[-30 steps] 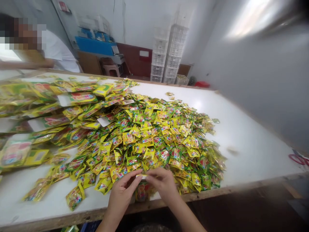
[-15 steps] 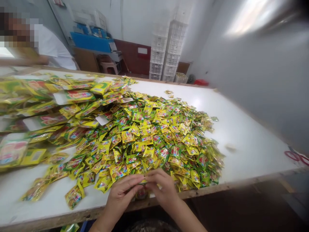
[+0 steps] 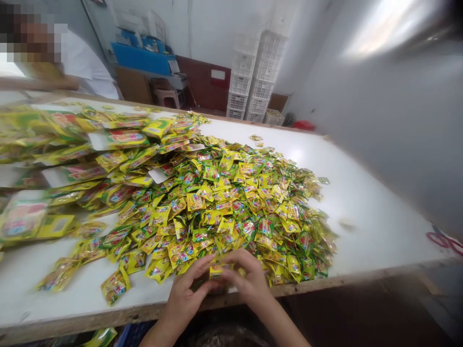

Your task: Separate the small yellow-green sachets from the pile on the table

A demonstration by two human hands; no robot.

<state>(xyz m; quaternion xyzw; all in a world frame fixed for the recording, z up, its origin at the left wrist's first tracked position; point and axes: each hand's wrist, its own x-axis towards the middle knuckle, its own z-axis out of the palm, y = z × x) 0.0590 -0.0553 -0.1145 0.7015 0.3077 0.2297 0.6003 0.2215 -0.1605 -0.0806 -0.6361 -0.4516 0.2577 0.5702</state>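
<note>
At the table's near edge, a small yellow pack [image 3: 216,271] is between my two hands, partly covered by the fingers; whether it is a box or a sachet I cannot tell. My left hand [image 3: 190,289] curves around its left side, thumb below and fingers above. From the right, my right hand [image 3: 248,274] grips it with thumb and bent fingers. Just beyond the hands spreads a large heap of small shiny yellow and green sachets [image 3: 224,207]. Yellow printed cartons [image 3: 126,138], some with white flaps showing, are piled to the left.
The white table [image 3: 372,221] has a wooden rim. Red-handled scissors [image 3: 439,239] lie at its right edge. A person in a white top [image 3: 85,62] is at the far left. White crates [image 3: 260,82] are stacked behind the table, beside a blue-covered desk [image 3: 141,59].
My fingertips, close together before, have moved apart, and more of the yellow pack shows between them. The view has shifted slightly. The heap looks the same.
</note>
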